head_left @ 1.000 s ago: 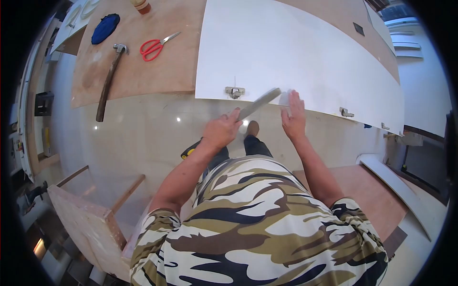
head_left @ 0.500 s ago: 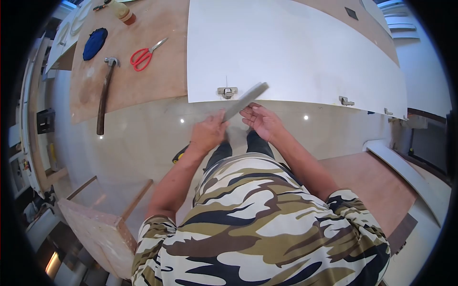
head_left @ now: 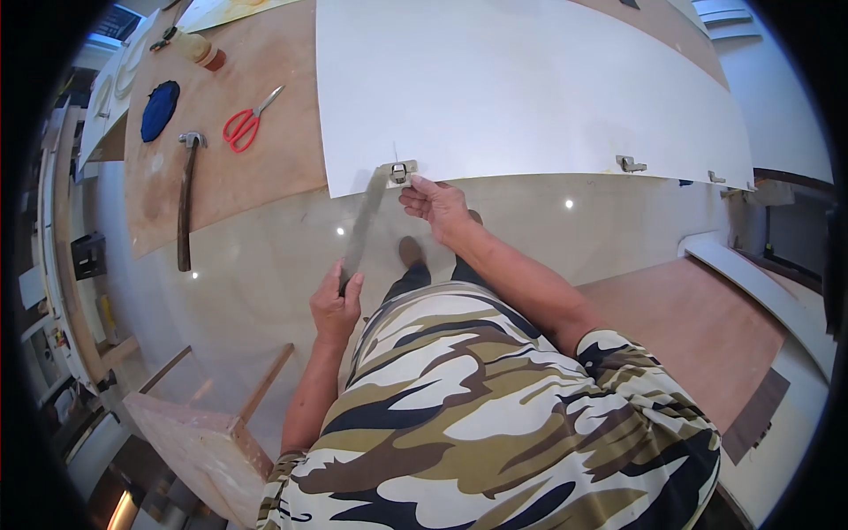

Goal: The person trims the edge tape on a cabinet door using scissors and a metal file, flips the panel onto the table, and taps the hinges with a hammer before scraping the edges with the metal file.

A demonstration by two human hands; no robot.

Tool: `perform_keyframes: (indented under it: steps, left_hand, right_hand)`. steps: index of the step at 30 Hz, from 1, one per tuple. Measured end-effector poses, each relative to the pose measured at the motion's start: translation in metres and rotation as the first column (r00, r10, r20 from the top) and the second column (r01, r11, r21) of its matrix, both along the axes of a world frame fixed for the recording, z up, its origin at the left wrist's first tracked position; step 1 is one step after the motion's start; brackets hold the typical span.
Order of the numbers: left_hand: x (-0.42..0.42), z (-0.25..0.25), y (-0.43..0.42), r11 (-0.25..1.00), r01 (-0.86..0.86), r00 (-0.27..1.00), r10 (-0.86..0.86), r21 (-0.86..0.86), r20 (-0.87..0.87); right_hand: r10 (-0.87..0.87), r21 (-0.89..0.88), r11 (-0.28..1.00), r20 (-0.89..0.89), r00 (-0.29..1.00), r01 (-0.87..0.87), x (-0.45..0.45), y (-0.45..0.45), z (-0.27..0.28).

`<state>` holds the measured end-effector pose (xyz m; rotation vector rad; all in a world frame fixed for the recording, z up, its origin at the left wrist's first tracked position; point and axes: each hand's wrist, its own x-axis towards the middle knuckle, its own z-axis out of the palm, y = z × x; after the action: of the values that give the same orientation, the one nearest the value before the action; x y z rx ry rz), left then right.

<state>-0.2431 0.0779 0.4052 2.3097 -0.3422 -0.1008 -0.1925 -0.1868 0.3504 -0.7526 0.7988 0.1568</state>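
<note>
My left hand (head_left: 336, 305) is closed around the lower end of a long grey flat tool (head_left: 365, 221), slightly blurred. The tool's far end reaches the edge of the white panel (head_left: 530, 88), just left of a metal hinge (head_left: 399, 172). My right hand (head_left: 435, 205) is at the panel edge, with its thumb and forefinger close to that hinge and its other fingers curled loosely apart. I see nothing held in it. A second hinge (head_left: 630, 164) sits farther right along the same edge.
On the brown board (head_left: 274, 168) at the left lie a hammer (head_left: 185, 203), red-handled scissors (head_left: 247, 124), a dark blue pad (head_left: 160, 111) and a bottle (head_left: 199, 50). A wooden frame (head_left: 208, 437) stands at the lower left. More boards (head_left: 698, 327) are at the lower right.
Both hands have moved left along the panel edge. The tool has swung more upright, and my left hand is lower. My right hand has come up to the left hinge. The view has shifted right.
</note>
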Motion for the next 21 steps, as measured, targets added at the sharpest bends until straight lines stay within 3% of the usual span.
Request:
perform_keyframes:
  steps: [7,11,14,17,20,21]
  left_hand:
    - [-0.007,-0.001,0.017,0.992,-0.099,0.993,0.094,-0.083,-0.068]
    - [-0.011,-0.002,0.024,0.999,-0.05,0.998,0.05,-0.008,0.024]
    - [-0.014,0.003,0.021,0.999,0.038,0.998,-0.039,0.011,0.053]
    - [-0.014,-0.001,0.012,0.991,0.134,0.988,-0.134,0.005,0.073]
    - [-0.008,-0.007,-0.012,0.985,0.173,0.981,-0.173,0.014,0.089]
    - [-0.007,-0.007,-0.021,0.986,0.166,0.985,-0.166,0.01,0.049]
  right_hand:
    - [-0.119,-0.131,0.984,0.002,0.993,0.118,-0.018,-0.047,-0.006]
    - [-0.171,-0.176,0.969,0.014,0.985,0.17,-0.029,-0.075,-0.004]
    - [-0.219,-0.166,0.96,0.062,0.974,0.226,-0.035,-0.086,0.001]
    - [-0.176,-0.012,0.984,-0.022,0.984,0.176,-0.039,-0.084,0.014]
    - [0.139,-0.256,0.947,-0.216,0.967,-0.193,-0.038,-0.067,0.047]
    - [0.189,-0.57,0.791,-0.118,0.975,-0.222,-0.034,-0.063,0.051]
